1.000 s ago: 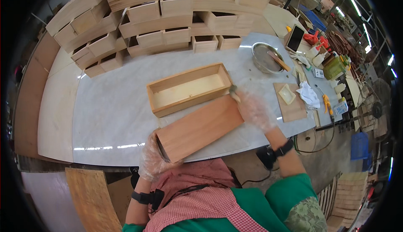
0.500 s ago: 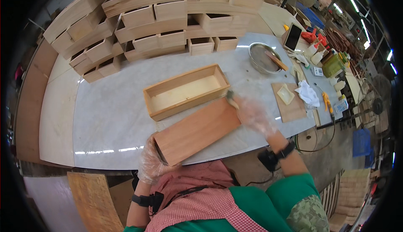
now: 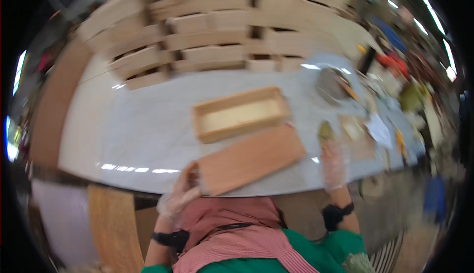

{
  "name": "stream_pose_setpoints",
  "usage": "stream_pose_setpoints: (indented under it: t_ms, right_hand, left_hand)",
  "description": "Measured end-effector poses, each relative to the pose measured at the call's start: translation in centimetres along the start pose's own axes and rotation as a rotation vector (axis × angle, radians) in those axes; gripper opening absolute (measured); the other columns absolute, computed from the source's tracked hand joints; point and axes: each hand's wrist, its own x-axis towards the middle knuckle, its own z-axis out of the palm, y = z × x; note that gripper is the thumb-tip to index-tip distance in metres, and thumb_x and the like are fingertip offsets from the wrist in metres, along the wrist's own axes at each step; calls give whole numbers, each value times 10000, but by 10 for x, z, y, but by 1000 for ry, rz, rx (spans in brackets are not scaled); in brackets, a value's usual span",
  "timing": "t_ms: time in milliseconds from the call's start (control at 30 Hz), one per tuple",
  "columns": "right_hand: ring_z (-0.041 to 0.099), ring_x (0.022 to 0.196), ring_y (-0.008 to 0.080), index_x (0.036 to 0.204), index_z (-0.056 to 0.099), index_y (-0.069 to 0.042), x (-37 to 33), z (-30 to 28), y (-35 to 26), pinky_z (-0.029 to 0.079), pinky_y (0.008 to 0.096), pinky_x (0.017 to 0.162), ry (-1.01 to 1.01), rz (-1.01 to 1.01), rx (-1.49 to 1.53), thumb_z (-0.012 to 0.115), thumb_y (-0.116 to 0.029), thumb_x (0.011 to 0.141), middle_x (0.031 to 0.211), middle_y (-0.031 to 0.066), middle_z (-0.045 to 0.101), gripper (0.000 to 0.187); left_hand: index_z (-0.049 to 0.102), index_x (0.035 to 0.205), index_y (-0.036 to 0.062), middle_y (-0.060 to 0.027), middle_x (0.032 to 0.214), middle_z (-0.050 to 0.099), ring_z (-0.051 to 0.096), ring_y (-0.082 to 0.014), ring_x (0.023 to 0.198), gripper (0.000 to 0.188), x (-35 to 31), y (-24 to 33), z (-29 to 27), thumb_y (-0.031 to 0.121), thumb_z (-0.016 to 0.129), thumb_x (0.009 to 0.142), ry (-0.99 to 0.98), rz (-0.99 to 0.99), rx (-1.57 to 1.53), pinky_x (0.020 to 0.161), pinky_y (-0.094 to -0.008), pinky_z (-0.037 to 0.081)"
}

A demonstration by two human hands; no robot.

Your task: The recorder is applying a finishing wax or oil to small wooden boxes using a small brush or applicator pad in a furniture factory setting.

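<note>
A long reddish-brown wooden panel (image 3: pixel 254 159) lies slanted near the front edge of the table, flat face up. My left hand (image 3: pixel 178 194), in a clear plastic glove, grips its left end with fingers and thumb. Off the panel's right end, my gloved right hand (image 3: pixel 335 167) is closed on a small brush (image 3: pixel 325 131) pointing away from me; motion smears the brush and fingers. Just behind the panel sits an open pale wooden box (image 3: pixel 242 129), its inside facing up.
Pale wooden drawer units (image 3: pixel 212 31) stand stacked along the back. At the right are a metal bowl (image 3: pixel 320 88) with a wooden-handled tool, a small board (image 3: pixel 364 148) bearing a shallow dish, a white cloth (image 3: pixel 379 131), a yellow-orange tool (image 3: pixel 400 143) and several blurred bottles.
My right hand has drawn the brush away from the panel's right end, toward the right. My left hand still holds the left end. The whole view has shifted and blurred.
</note>
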Motion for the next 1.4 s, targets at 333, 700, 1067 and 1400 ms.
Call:
stream_pose_setpoints:
  t_ms: [333, 700, 1067, 1400]
  right_hand:
    - [549, 817, 181, 1079, 581, -31, 33, 101, 21, 487, 326, 690, -429, -404, -291, 467, -88, 953, 962, 74, 578, 179]
    - [566, 748, 223, 1020, 605, 4, 2, 219, 3, 498, 350, 665, -788, -561, -225, 501, -85, 928, 909, 117, 598, 165]
    - [581, 685, 261, 969, 627, 37, -72, 306, 9, 508, 372, 643, -1029, -627, -207, 532, -82, 904, 863, 157, 616, 165]
    - [589, 688, 261, 985, 631, 39, -186, 368, -51, 511, 365, 646, -1177, -807, -311, 538, -74, 894, 878, 166, 622, 172]
  left_hand:
    - [372, 1409, 117, -10, 682, 488, 501, -114, 580, 687, -45, 29, 35, 524, 563, 890, 253, -202, -253, 494, -240, 375]
    - [489, 1194, 30, -127, 823, 622, 628, -209, 729, 649, -215, 113, -25, 341, 761, 694, 649, -186, -20, 604, -315, 497]
    - [502, 1247, 51, -193, 1234, 553, 620, -301, 1036, 579, -542, 213, -112, 401, 670, 817, 1530, -681, 1567, 877, -377, 535]
    - [425, 1367, 139, -108, 1377, 482, 544, -292, 1187, 638, -721, 240, -208, 227, 724, 811, 2067, -1215, 1358, 978, -390, 488]
